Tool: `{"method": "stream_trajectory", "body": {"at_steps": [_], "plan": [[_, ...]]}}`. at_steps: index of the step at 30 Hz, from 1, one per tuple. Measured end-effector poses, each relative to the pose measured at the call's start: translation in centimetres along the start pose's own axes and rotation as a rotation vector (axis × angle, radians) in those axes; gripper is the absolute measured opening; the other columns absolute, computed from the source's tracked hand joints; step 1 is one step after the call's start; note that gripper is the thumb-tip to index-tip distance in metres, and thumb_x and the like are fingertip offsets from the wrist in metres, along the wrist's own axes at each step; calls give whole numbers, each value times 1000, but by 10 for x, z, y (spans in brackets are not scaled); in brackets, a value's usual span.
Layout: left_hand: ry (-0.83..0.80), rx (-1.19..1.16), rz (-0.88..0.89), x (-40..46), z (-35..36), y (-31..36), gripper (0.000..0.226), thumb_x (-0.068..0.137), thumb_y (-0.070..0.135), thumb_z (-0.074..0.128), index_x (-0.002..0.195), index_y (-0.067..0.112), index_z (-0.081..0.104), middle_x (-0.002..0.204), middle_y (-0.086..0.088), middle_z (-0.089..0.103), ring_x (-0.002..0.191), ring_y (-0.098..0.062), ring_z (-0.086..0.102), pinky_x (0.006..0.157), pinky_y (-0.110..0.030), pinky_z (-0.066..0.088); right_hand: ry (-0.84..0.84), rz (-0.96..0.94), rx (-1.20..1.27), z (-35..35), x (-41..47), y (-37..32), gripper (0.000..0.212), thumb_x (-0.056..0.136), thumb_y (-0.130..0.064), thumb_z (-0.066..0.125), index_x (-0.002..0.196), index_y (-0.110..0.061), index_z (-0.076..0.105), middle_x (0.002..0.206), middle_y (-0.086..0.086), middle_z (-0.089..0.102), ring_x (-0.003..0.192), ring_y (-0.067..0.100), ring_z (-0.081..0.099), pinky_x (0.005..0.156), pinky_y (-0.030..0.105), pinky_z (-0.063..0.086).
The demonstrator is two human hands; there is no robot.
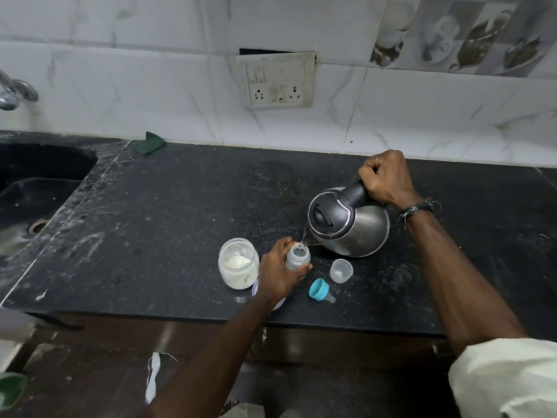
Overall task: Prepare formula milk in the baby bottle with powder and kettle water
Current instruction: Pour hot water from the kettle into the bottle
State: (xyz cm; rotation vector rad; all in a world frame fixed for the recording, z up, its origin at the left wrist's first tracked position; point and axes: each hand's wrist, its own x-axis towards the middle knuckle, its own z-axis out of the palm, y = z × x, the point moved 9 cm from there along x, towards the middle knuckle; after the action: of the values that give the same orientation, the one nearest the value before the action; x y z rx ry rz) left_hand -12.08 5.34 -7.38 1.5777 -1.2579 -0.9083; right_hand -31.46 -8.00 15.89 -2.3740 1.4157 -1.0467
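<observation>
My left hand [278,271] grips the small clear baby bottle [297,257], which stands upright and uncapped on the black counter [180,212]. My right hand [387,178] holds the black handle of the steel kettle [349,223], tilted so its spout is over the bottle's mouth; a thin stream of water runs in. An open glass jar of white powder [238,263] stands just left of my left hand. The bottle's blue ring with teat [320,289] lies on its side to the right, beside the clear cap [341,270].
A jar lid [275,306] lies partly under my left wrist near the counter's front edge. A black sink [36,188] with a tap [15,93] is at the left. A green cloth [149,143] lies by the tiled wall, below a socket panel [275,79].
</observation>
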Motion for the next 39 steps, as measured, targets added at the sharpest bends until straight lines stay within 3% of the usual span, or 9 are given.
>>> {"method": "stream_trajectory", "body": {"at_steps": [8,14,18,26,32,37,39], "plan": [[-1,3,-10,0,1,-2,92,53,57,82,132,23,50,121,8,69,110,-8,66,98,-40,54,-10,-38,-58,1,2,-3,39,66,-31,45,44,0,40,43,9,29,45,17,25,45,28,24],[7,19,4,1,1,-2,84,62,36,91,133,18,50,123,5,69,111,-10,65,98,-40,54,-6,-40,-70,-1,0,-5,38,66,-31,46,43,-1,40,41,6,29,43,18,24,47,24,22],[14,15,5,0,0,-1,84,60,41,89,132,20,50,120,8,70,110,-9,66,98,-41,54,-8,-36,-89,-1,0,-3,38,67,-29,47,43,0,42,40,7,30,42,18,24,47,23,23],[23,39,14,1,0,-1,82,64,34,91,133,18,51,122,7,69,111,-9,65,98,-40,54,-5,-35,-91,-3,-1,-1,36,66,-25,49,43,1,43,40,13,33,42,17,24,47,23,23],[19,35,9,2,0,-1,81,63,33,92,132,18,51,120,8,70,110,-8,66,97,-39,55,-2,-47,-89,-3,-1,-4,38,66,-30,46,42,-2,40,40,4,29,41,17,22,47,21,21],[21,37,13,2,0,0,80,64,30,92,132,16,52,121,7,70,110,-8,65,98,-38,54,-10,-22,-99,-1,-1,1,36,67,-26,50,43,0,44,39,16,35,41,18,26,47,23,25],[22,27,13,2,0,-1,80,64,29,92,132,15,52,120,8,70,110,-7,65,98,-38,54,-10,-22,-99,-1,-2,1,36,67,-26,49,42,-1,43,39,12,33,41,18,25,47,22,24]]}}
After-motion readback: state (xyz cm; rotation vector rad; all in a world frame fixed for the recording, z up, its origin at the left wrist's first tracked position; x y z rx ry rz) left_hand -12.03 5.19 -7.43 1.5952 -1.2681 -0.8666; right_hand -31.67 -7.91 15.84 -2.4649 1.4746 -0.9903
